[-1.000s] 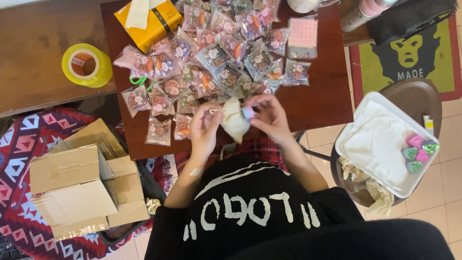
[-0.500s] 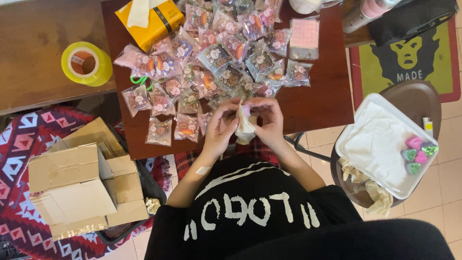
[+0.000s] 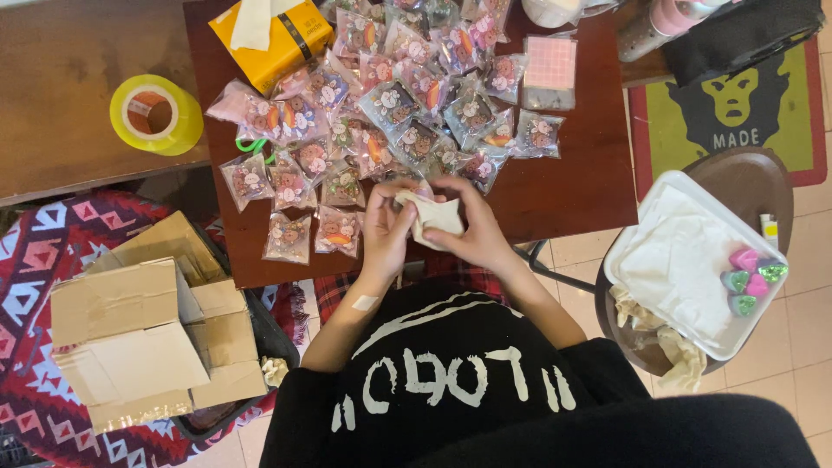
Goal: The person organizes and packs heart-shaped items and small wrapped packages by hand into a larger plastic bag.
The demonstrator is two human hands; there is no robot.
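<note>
A small, soft, cream-coloured cloth pouch [image 3: 431, 218] is gripped between the left hand [image 3: 387, 232] and the right hand [image 3: 472, 227] at the near edge of the dark reddish wooden counter [image 3: 581, 186], and what lies inside it is hidden by the fingers. Beyond the hands, a heap of small glossy clear plastic packets [image 3: 390, 113] with cartoon prints is spread out, its far part cut off by the frame. A yellow rectangular tissue box [image 3: 273, 35] is seen at the far left corner, a roll of yellow tape [image 3: 156, 114] on the lighter bench, and crumpled brown cardboard boxes [image 3: 143, 325] on the floor.
</note>
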